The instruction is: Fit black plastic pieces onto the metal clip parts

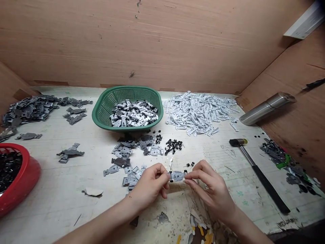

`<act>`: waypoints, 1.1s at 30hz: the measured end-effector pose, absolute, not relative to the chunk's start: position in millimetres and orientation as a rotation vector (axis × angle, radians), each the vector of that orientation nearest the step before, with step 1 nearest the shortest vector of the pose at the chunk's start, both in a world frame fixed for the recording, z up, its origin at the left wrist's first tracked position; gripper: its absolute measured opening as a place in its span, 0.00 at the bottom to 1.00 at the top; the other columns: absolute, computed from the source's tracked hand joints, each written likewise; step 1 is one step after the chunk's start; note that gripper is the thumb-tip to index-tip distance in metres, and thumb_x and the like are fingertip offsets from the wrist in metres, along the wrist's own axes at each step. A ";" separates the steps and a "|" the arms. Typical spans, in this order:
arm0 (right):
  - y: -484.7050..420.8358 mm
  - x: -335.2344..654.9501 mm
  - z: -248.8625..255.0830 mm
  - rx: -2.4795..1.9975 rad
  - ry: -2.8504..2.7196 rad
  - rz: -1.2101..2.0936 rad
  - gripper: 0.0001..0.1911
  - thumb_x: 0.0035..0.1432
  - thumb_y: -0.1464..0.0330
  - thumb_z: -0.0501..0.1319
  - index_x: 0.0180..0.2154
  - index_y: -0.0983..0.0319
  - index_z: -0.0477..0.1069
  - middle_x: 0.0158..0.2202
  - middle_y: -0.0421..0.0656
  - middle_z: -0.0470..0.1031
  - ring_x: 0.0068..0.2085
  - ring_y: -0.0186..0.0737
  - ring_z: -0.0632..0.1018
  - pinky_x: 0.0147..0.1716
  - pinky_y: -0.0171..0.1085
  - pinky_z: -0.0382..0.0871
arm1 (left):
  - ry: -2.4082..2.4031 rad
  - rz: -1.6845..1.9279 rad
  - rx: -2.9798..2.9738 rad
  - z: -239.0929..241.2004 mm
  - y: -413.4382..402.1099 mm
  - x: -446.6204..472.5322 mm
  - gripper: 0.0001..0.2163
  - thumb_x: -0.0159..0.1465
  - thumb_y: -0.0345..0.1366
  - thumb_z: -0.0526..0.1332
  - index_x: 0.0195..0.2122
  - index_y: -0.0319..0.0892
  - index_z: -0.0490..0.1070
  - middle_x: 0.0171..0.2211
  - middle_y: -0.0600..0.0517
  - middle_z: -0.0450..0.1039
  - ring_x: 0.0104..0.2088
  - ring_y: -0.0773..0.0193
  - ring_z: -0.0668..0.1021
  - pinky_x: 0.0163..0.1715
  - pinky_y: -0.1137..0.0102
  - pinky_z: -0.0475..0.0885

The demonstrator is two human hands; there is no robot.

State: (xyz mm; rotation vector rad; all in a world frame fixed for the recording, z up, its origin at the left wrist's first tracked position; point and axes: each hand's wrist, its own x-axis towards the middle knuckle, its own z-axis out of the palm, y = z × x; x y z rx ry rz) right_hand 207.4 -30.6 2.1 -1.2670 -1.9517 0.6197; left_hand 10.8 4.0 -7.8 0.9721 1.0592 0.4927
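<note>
My left hand (156,181) pinches one end of a grey plastic toy car chassis (177,176), which has small black wheels at its left end. At the other end, my right hand (209,183) has thumb and fingertips closed on a small wheel axle (185,173) with a black wheel, against the chassis. A few loose wheel axles (190,164) lie just beyond my right fingers. Farther back is a pile of black wheel axles (174,146). Several more grey chassis (132,176) lie scattered beside my left hand.
A green basket (98,115) holds white-topped pieces. Right of it lies a heap of white parts (198,112). A red basket (27,183) of black parts stands at left, below piled grey chassis (33,108). At right are a hammer (264,183), a metal cylinder (266,108) and scraps (291,166).
</note>
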 end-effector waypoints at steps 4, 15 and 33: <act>-33.8 206.8 -8.0 -1.266 -1.949 0.614 0.07 0.58 0.74 0.55 0.35 0.60 0.71 0.29 0.43 0.63 0.32 0.40 0.69 0.28 0.38 0.65 | 1.042 0.512 0.956 -8.1 3.7 11.7 0.08 0.57 0.39 0.57 0.26 0.41 0.61 0.19 0.59 0.66 0.16 0.73 0.69 0.20 0.76 0.62; 26.9 276.8 -15.5 -1.718 -1.888 0.198 0.09 0.59 0.69 0.53 0.41 0.61 0.67 0.36 0.46 0.67 0.34 0.41 0.71 0.33 0.40 0.70 | 1.072 0.526 0.945 -6.5 6.5 9.8 0.09 0.57 0.40 0.56 0.25 0.41 0.60 0.20 0.57 0.66 0.17 0.72 0.69 0.21 0.74 0.64; 8.8 256.9 -16.0 -1.695 -1.928 0.176 0.10 0.59 0.68 0.52 0.35 0.61 0.72 0.31 0.45 0.70 0.32 0.40 0.72 0.29 0.37 0.67 | 1.090 0.531 0.944 -4.0 9.9 7.7 0.10 0.58 0.41 0.56 0.25 0.42 0.60 0.21 0.57 0.66 0.18 0.71 0.69 0.23 0.73 0.65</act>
